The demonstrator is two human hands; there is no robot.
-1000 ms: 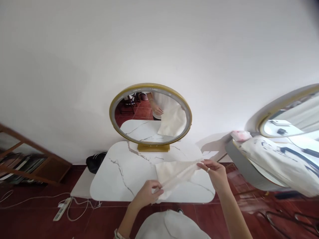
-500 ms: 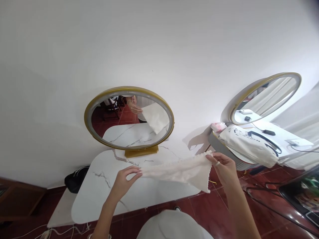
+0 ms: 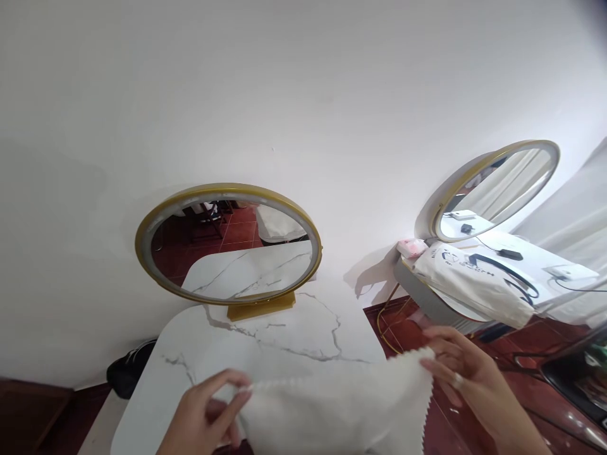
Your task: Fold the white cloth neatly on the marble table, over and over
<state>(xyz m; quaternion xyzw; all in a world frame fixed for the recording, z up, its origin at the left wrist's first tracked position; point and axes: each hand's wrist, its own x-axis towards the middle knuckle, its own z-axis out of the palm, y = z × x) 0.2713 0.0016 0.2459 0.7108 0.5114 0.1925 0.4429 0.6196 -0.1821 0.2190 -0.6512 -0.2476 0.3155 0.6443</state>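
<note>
A white cloth (image 3: 332, 404) with a zigzag-cut edge is stretched between my two hands, low over the front of the marble-patterned table. My left hand (image 3: 208, 407) pinches its upper left corner between thumb and fingers. At the upper right corner, my right hand (image 3: 469, 379), with a ring on one finger, grips the cloth between thumb and fingers. The lower part of the cloth runs out of the bottom of the view. Behind it, the white table (image 3: 284, 335) with grey veins carries a round gold-rimmed mirror (image 3: 227, 186) on a gold base.
To the right, a second table (image 3: 427, 294) bears another gold-rimmed mirror (image 3: 496, 153), a white fabric bag (image 3: 467, 284), a pink-and-white packet (image 3: 411, 248) and a black adapter (image 3: 509, 254) with a cable. A black bag (image 3: 130, 370) lies left of the near table.
Both hands have come lower and nearer with the cloth, which now hangs broader between them. The view has shifted slightly, so the near mirror appears lower and farther left.
</note>
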